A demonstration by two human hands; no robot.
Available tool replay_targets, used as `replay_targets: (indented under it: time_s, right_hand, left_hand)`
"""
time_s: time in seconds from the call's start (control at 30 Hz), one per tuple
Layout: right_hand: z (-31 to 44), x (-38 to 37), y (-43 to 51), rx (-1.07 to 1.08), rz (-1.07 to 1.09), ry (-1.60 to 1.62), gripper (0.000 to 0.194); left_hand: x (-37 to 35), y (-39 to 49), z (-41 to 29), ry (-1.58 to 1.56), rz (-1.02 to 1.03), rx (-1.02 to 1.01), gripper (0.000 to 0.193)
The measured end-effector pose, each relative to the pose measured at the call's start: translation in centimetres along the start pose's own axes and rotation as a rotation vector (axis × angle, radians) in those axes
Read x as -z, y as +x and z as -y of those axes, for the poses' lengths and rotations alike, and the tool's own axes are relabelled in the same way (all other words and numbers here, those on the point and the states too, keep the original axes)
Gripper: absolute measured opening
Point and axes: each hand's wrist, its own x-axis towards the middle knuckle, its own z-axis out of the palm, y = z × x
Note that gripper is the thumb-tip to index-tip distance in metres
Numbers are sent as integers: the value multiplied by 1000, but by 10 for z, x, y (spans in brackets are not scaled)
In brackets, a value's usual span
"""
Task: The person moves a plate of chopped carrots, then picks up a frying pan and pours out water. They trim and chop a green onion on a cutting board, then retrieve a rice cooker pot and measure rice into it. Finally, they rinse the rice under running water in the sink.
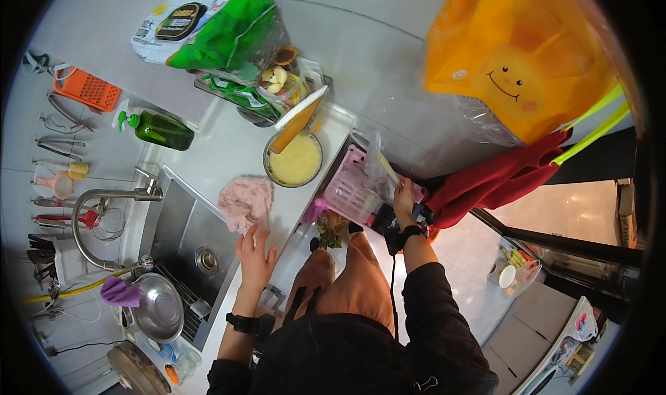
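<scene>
My left hand [255, 257] is over the counter's front edge beside the sink, fingers apart. Its fingertips reach the near edge of a crumpled pink cloth [245, 202]. Past the cloth, a patterned bowl [266, 168] contains pale yellow liquid [295, 160]. A wooden rolling pin [295, 127] lies across the bowl's far rim. Off to the right and lower, my right hand [403, 202] grips a translucent plastic item [384, 158] above a pink plastic rack [343, 187]. The fingers partly hide what it holds, and its exact kind is unclear.
On the left is a steel sink [179, 228] with a faucet [112, 194] and steel bowl [158, 306]. A green pump bottle [164, 130] and bagged goods [223, 30] stand farther back. A yellow bag [510, 56] and red cloth [494, 181] hang at right.
</scene>
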Motion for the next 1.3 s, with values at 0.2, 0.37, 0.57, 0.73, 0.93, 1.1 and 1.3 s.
replay_targets:
  time_s: [0.2,0.37,0.57,0.73,0.93,1.1,1.3]
  right_hand:
    - [7,11,-11,-34,31,70,50]
    - [23,48,-30,-29,125,141,49]
    - [52,90,-42,106,283,210,42]
    - [106,100,-52,327,494,249,35]
    - [186,90,-87,670,721,212,34]
    - [229,78,-138,872,839,257,33]
    - [243,80,-206,972,989,275,39]
  left_hand:
    - [-7,19,-19,7,-33,-40,35]
    - [-8,30,-32,-36,-92,-37,36]
    - [-6,18,-38,-126,-139,85,5]
    - [-9,-29,-28,-227,-208,239,10]
    - [-10,-118,-23,-157,-410,459,18]
    - [23,-169,6,-79,-610,611,17]
    - [59,-200,70,-221,-843,648,17]
